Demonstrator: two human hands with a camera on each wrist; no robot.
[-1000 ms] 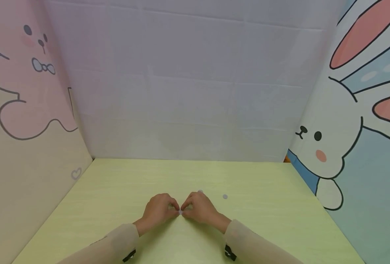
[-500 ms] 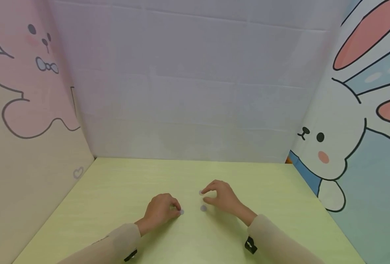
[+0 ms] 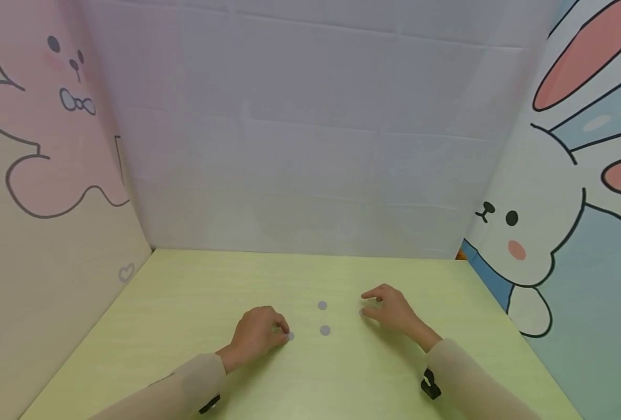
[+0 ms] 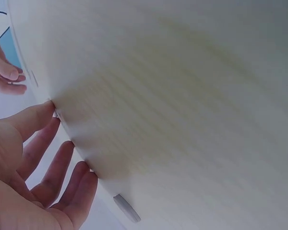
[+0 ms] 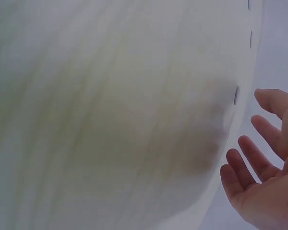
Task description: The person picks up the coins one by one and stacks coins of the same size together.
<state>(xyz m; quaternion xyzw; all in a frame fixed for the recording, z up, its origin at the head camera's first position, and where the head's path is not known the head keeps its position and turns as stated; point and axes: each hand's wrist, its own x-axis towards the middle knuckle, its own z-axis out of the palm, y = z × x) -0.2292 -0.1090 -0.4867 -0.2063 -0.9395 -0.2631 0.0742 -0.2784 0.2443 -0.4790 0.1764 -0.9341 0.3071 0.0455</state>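
Pinching the first grey disc (image 3: pixel 291 336) on the yellow-green table (image 3: pixel 221 280), the left hand (image 3: pixel 255 333) partly hides it. The second disc (image 3: pixel 323 305) and third disc (image 3: pixel 325 331) lie between the hands. The right hand (image 3: pixel 394 310), fingers spread, holds nothing; it covers part of the fourth disc (image 5: pixel 236 96), contact I cannot judge. Near the left little finger, a grey piece (image 4: pixel 127 207) shows only edge-on. Behind hangs a white sheet (image 3: pixel 300 146).
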